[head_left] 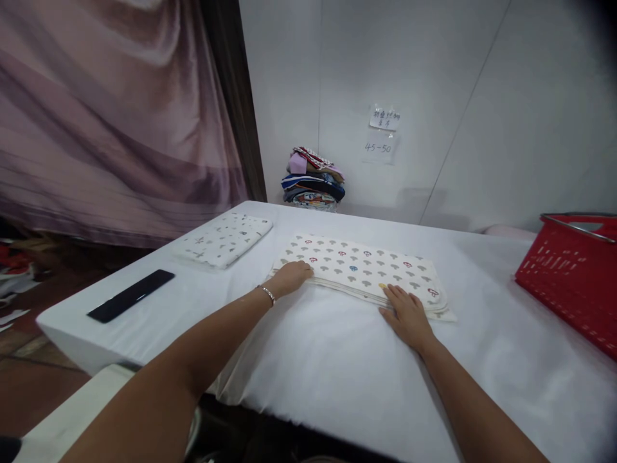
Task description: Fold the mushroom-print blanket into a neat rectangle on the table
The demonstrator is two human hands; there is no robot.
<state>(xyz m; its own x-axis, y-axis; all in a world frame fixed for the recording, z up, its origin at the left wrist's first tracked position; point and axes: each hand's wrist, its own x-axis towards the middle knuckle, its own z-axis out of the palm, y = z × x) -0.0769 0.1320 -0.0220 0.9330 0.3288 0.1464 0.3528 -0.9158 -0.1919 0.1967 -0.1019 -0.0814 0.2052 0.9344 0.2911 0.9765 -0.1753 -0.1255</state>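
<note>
A folded white cloth (357,260) printed with small grey, red, blue and yellow mushrooms lies in several layers on the white-covered table (332,347). At its front left corner, my left hand (292,276) has its fingers closed over the near edge; the thumb is hidden. A bracelet circles that wrist. My right hand (407,315) rests on the front edge toward the right end, fingers stretched flat over the cloth and thumb apart along the edge.
Another folded patterned cloth (229,239) lies on the table's left side, with a flat black object (132,296) nearer its edge. A red basket (573,276) stands at the right. Behind the table rises a pile of folded fabrics (314,183) against the wall.
</note>
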